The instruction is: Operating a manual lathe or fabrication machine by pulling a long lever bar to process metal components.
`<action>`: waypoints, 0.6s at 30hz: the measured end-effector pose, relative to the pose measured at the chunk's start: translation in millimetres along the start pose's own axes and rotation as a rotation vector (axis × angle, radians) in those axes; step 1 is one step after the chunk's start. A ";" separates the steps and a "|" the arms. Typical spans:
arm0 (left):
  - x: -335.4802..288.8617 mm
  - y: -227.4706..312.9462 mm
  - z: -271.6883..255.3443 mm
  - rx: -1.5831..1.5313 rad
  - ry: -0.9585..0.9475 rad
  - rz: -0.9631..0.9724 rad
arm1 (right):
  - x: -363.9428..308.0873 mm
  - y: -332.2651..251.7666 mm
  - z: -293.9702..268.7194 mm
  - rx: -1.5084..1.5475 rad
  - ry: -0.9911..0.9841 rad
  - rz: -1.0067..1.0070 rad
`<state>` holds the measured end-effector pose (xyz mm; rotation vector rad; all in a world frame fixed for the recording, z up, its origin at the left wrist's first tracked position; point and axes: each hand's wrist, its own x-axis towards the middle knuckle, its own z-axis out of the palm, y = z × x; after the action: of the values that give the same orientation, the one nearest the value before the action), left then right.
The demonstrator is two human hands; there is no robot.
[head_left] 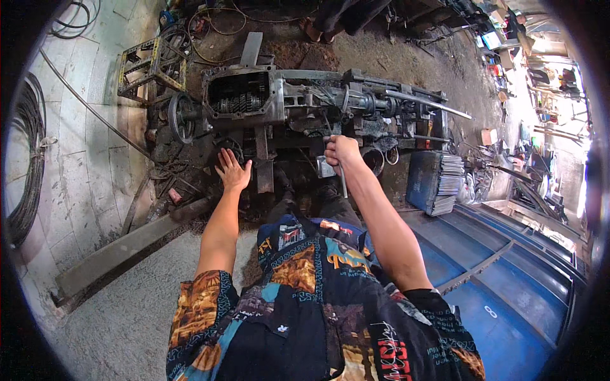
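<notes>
In front of me lies a greasy lathe (298,95) whose open headstock (275,95) shows a row of gears (240,104). My right hand (344,151) is closed round a slim metal rod (344,184) at the lathe's near side. The rod's lower end points toward me; its upper end merges with the dark machine parts, so I cannot tell whether it is joined to them. My left hand (234,171) has its fingers spread, below the headstock and left of an upright steel bar (264,171). It grips nothing; whether it rests on something is unclear.
A handwheel-like pulley (182,119) sits at the headstock's left end, with a yellow metal frame (140,68) beyond it. Cables hang on the left wall. Stacked plates (437,183) and blue metal panels (502,273) lie to the right. Another person's feet (316,30) are across the lathe.
</notes>
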<state>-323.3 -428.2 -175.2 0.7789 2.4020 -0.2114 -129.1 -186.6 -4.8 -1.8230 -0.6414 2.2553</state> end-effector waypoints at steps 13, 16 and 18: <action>-12.6 -3.4 -21.9 -0.048 0.206 0.096 | 21.4 -15.3 -22.4 0.291 -0.193 0.205; -21.3 -9.0 -24.4 -0.059 0.292 0.142 | 10.8 -13.8 -13.4 0.269 -0.208 0.203; -25.8 -7.3 -30.4 -0.090 0.390 0.231 | 12.1 -11.8 -18.3 0.245 -0.264 0.229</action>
<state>-325.9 -436.8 -135.7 1.1308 2.6261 0.1556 -116.0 -167.3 -13.4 -1.5674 -0.1842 2.6144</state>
